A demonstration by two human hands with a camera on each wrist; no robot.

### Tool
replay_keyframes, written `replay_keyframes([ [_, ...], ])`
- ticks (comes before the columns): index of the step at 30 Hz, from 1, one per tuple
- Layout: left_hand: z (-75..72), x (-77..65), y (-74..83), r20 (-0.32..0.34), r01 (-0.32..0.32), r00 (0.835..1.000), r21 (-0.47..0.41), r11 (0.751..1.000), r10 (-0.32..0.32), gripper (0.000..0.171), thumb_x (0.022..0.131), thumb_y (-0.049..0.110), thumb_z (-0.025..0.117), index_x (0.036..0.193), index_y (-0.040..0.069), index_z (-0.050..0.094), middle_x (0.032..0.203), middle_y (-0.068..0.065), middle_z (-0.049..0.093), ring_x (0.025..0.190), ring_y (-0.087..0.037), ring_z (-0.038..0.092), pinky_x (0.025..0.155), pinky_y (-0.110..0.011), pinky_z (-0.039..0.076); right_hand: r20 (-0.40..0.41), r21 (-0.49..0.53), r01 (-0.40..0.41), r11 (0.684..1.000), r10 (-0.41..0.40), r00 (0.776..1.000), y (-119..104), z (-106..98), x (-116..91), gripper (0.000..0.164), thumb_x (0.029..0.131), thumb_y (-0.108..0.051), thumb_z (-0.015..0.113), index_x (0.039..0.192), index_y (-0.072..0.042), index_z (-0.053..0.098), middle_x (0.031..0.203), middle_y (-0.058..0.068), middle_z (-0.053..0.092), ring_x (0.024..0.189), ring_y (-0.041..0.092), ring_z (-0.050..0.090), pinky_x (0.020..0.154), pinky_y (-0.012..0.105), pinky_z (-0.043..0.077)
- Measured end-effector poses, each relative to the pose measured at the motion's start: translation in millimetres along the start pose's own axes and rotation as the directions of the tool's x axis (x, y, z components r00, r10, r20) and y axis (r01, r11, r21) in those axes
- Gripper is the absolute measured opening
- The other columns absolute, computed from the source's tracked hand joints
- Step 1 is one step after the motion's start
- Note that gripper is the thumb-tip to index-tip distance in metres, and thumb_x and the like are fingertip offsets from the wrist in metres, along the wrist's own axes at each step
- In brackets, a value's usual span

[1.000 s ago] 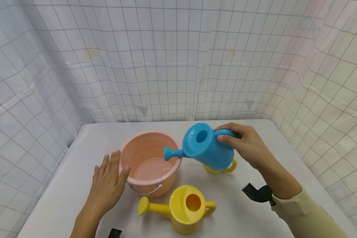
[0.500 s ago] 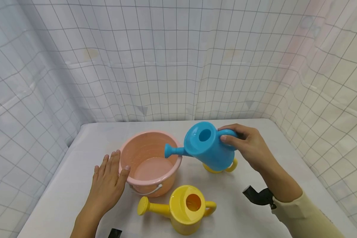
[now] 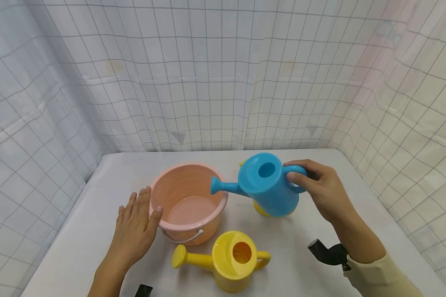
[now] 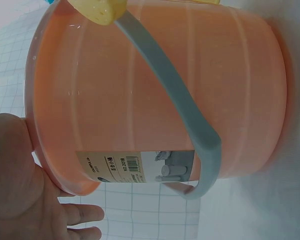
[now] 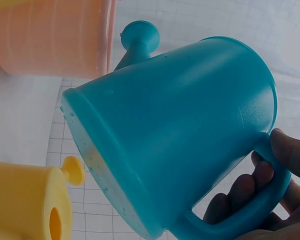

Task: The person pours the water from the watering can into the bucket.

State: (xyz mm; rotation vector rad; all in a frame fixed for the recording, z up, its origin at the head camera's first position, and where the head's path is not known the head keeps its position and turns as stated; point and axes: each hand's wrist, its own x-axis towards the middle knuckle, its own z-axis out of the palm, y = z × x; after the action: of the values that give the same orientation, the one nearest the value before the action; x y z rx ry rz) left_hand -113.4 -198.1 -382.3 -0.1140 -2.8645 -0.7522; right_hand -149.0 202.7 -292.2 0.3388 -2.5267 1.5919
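With thumb and fingers round its handle, my right hand [image 3: 327, 192] holds a blue watering can [image 3: 271, 194] above the table. The can leans toward the left, its spout rose over the right rim of a pink bucket [image 3: 176, 227]. Water drops cling to the can's base [image 5: 102, 175] in the right wrist view. My left hand [image 3: 134, 231] lies with straight fingers against the bucket's left rim. A yellow watering can [image 3: 232, 266] stands in front of the bucket, orange-tinted inside its opening. Behind the blue can, another yellow watering can [image 3: 260, 208] is mostly hidden.
The bucket's grey carrying handle [image 4: 172, 90] hangs down its side, near a printed label [image 4: 135, 166]. All of this is on a white table [image 3: 293, 255]. A white gridded curtain [image 3: 223, 82] encloses the back and both sides.
My right hand has drawn the blue watering can to the right and turned it a little more upright. The rear yellow can's handle is now covered by it. The left hand stays put.
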Motion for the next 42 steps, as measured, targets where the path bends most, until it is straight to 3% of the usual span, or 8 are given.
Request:
replay_keyframes([
  [10,0.3,-0.8,0.4,-0.004,-0.003,1.0,-0.001,1.0,0.003,0.067,0.101,0.047,0.028,0.153,0.012,0.003,0.157,-0.023,0.015,0.146,-0.041,0.003,0.111,-0.066,-0.003,-0.046,0.051,-0.03,0.998,0.033,0.998,8,-4,-12,0.035,0.092,-0.03,0.061,0.12,-0.009,0.063,0.114,-0.001,0.063,0.112,0.016,0.053,0.097,0.045,0.041],
  [19,-0.3,-0.4,0.8,-0.002,-0.001,1.0,0.0,1.0,0.001,0.067,0.101,0.047,0.028,0.153,0.012,0.004,0.157,-0.023,0.015,0.146,-0.041,0.003,0.111,-0.066,-0.002,-0.062,0.083,-0.043,0.996,0.048,0.997,21,-5,-20,0.034,0.093,-0.025,0.061,0.12,-0.005,0.062,0.113,-0.002,0.064,0.112,0.015,0.054,0.092,0.031,0.043],
  [26,-0.3,0.0,0.3,0.002,-0.001,1.0,-0.004,1.0,0.001,0.067,0.101,0.047,0.028,0.153,0.012,0.003,0.157,-0.022,0.014,0.147,-0.041,0.002,0.111,-0.067,-0.002,-0.077,0.085,-0.072,0.994,0.079,0.994,31,-4,-26,0.034,0.092,-0.026,0.061,0.12,-0.006,0.062,0.115,-0.003,0.064,0.113,0.014,0.054,0.094,0.038,0.04],
  [42,-0.3,-1.2,0.6,-0.001,-0.008,1.0,-0.007,1.0,0.008,0.067,0.101,0.046,0.028,0.153,0.013,0.003,0.157,-0.023,0.014,0.146,-0.041,0.002,0.111,-0.066,-0.002,-0.136,0.239,-0.056,0.969,0.091,0.986,46,-3,-42,0.036,0.092,-0.017,0.062,0.122,0.003,0.058,0.115,-0.003,0.064,0.116,0.014,0.054,0.089,0.016,0.044],
])
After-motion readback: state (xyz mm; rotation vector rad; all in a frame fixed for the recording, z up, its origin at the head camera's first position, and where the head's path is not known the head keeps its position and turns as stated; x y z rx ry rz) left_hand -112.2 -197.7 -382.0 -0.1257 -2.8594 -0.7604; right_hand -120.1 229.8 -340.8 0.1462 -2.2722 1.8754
